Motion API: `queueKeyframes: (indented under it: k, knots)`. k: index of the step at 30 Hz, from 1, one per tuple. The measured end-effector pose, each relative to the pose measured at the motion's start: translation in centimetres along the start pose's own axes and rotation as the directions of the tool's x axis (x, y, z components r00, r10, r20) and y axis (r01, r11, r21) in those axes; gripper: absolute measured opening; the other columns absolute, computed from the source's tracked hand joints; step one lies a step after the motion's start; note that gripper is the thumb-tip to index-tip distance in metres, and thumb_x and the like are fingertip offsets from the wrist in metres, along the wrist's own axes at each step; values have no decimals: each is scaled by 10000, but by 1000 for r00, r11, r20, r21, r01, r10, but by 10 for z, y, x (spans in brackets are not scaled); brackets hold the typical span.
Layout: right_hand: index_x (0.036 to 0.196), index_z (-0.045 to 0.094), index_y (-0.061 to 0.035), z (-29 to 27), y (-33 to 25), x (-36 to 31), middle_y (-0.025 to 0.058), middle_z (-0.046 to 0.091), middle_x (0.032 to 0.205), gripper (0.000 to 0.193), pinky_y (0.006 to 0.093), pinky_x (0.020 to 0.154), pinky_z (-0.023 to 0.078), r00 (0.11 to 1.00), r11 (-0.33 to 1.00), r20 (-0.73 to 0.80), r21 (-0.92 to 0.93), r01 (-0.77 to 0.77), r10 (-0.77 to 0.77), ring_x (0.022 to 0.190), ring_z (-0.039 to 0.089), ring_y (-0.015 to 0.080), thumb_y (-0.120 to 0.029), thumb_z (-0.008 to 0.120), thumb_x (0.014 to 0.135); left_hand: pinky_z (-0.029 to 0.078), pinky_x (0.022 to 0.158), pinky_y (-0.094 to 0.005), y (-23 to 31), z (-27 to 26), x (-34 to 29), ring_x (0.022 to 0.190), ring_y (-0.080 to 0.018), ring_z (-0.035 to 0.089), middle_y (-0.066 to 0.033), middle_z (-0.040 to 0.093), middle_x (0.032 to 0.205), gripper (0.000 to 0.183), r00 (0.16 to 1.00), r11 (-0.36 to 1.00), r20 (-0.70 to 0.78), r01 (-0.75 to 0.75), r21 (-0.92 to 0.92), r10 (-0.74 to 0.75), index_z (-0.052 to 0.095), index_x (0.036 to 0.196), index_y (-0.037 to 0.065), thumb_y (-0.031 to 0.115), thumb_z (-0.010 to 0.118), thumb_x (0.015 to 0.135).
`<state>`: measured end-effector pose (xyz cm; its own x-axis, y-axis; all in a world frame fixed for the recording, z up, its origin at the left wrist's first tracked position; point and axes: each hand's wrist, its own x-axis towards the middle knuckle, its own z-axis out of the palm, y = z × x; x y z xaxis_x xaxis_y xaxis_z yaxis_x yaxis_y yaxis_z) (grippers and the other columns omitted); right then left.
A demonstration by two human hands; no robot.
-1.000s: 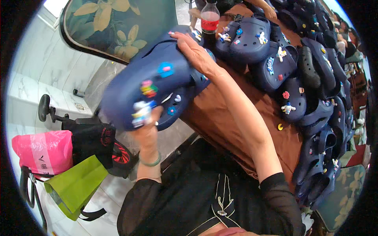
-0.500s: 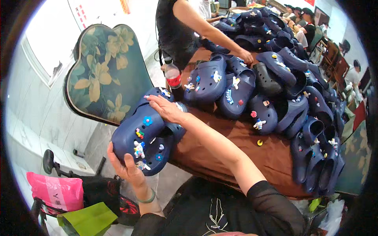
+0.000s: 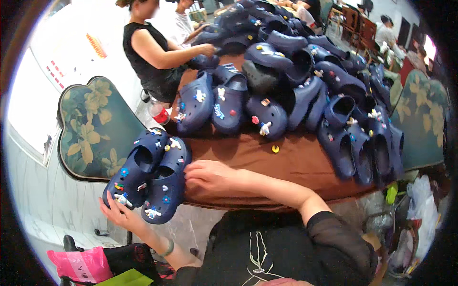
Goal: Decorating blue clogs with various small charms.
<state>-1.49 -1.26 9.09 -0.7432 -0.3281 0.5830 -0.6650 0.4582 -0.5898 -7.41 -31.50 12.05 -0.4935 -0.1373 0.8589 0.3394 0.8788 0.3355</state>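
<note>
A pair of navy clogs sits side by side at the table's front left corner, toes toward me and hanging past the edge. Colourful charms, flowers and white figures, dot their tops. My left hand holds the toe of the left clog, fingers round its outer side. Against the outer side of the right clog my right hand presses with curled fingers, its fingertips partly hidden. Another decorated clog pair stands farther back on the brown tablecloth.
A large heap of navy clogs covers the table's back and right. One small yellow charm lies on the cloth. Floral chair backs flank the table. A bottle stands behind. At far left, a person reaches toward the heap.
The clog that was tilted over its mate now rests beside it. My right hand has moved from its heel to the other clog's outer side. The view has swung right.
</note>
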Motion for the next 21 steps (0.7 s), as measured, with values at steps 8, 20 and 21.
queueKeyframes:
  k: [8, 20, 21]
  knots:
    - [880, 639, -21, -72, -7, -212, 139, 657, 914, 121, 377, 753, 509, 792, 855, -467, -132, -502, 394, 869, 633, 309, -132, 595, 865, 274, 1079, -431, 1, 2, -4, 1241, -341, 443, -216, 477, 1341, 372, 992, 998, -126, 27, 61, -20, 570, 1220, -7, 246, 484, 961]
    - [1070, 587, -38, -142, -130, -368, 138, 589, 1069, 249, 412, 921, 427, 240, 166, -970, -231, -959, 31, 1054, 541, 321, -39, 631, 825, 448, 904, -377, 296, 34, -94, 1017, -292, 593, -144, 633, 1066, 166, 327, 511, 462, -79, -856, 824, 607, 972, 1, 107, 595, 845]
    - [1133, 555, -15, -162, -134, -383, 159, 559, 1132, 312, 426, 965, 389, 260, -19, -964, -259, -966, -59, 1112, 500, 334, -61, 632, 834, 451, 887, -378, 313, 35, -99, 1015, -315, 589, -154, 624, 1082, 320, -163, 267, 294, -172, -948, 942, 588, 1093, 13, 186, 650, 831]
